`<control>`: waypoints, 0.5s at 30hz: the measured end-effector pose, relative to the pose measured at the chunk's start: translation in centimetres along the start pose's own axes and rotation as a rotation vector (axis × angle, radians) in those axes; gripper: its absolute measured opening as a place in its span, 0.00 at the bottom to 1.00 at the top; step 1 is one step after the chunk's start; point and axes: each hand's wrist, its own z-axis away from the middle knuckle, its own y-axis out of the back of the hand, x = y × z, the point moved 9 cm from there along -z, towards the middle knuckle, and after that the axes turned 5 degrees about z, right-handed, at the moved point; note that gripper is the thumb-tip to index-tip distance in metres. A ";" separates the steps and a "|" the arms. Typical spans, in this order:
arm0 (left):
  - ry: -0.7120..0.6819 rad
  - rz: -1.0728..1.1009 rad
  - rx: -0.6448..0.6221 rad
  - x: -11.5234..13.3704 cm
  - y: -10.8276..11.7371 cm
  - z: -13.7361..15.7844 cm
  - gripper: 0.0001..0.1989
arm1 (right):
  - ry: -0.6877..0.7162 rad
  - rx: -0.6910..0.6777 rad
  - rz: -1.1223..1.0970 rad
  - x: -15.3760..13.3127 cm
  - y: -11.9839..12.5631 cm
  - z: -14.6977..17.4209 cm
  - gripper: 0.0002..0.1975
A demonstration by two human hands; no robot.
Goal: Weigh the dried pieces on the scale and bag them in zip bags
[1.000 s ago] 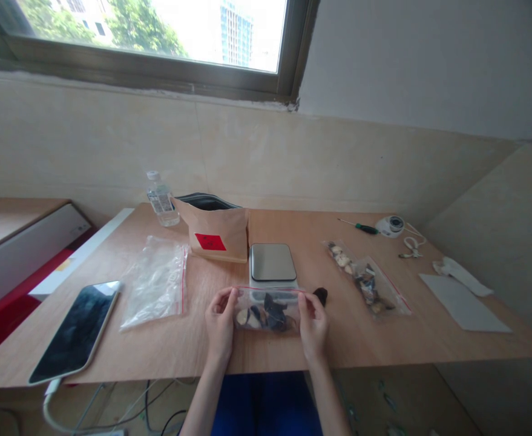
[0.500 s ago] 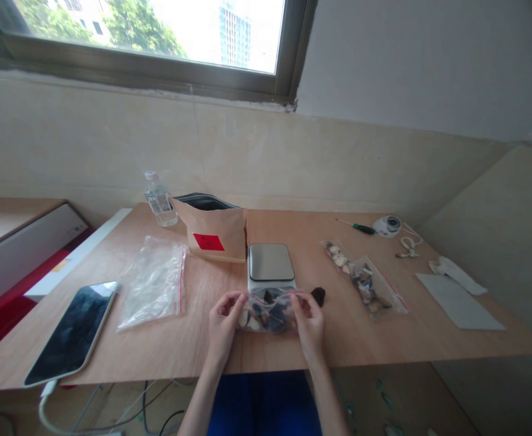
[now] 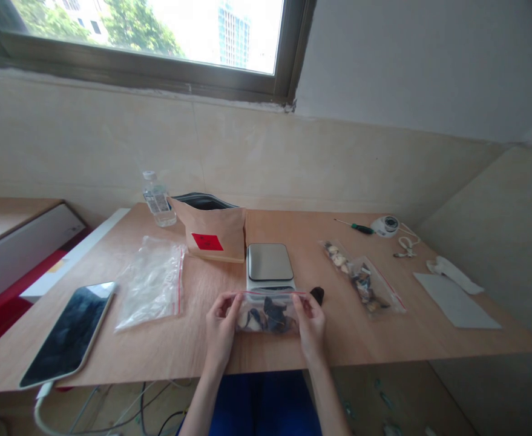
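Observation:
Between my hands is a clear zip bag with a red strip along its top, holding dark and pale pieces. My left hand pinches its upper left corner. At the upper right corner, my right hand pinches it likewise, so the top edge is stretched straight. Just behind the bag stands a small scale with a metal plate, its front partly covered by the bag. A dark lump lies on the table beside my right hand.
Left are a brown paper pouch standing unzipped, a water bottle, clear bags and a charging phone. Right are two filled bags, a screwdriver, a small camera and a white sheet.
The bag's top edge, sagging and parted before, is now pulled straight and level. Both hands keep their hold at its corners.

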 end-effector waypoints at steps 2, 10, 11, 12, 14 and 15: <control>0.005 0.004 -0.031 0.3 -0.2 0.0 0.15 | -0.029 -0.027 -0.023 0.3 -0.2 0.1 0.15; 0.044 -0.007 -0.135 -0.3 -0.9 -0.1 0.14 | -0.045 -0.185 -0.014 0.5 -1.8 0.3 0.16; 0.044 -0.009 -0.131 -0.4 -0.9 -0.1 0.14 | -0.037 -0.180 0.004 0.4 -1.9 0.3 0.15; 0.045 -0.010 -0.128 -0.5 -0.8 -0.1 0.14 | -0.032 -0.175 0.017 0.2 -1.9 0.2 0.15; 0.045 -0.012 -0.122 -0.5 -0.8 -0.1 0.14 | -0.034 -0.158 0.024 0.0 -1.9 0.2 0.15; 0.043 -0.014 -0.118 -0.4 -0.8 -0.1 0.14 | -0.038 -0.149 0.020 0.1 -1.9 0.2 0.15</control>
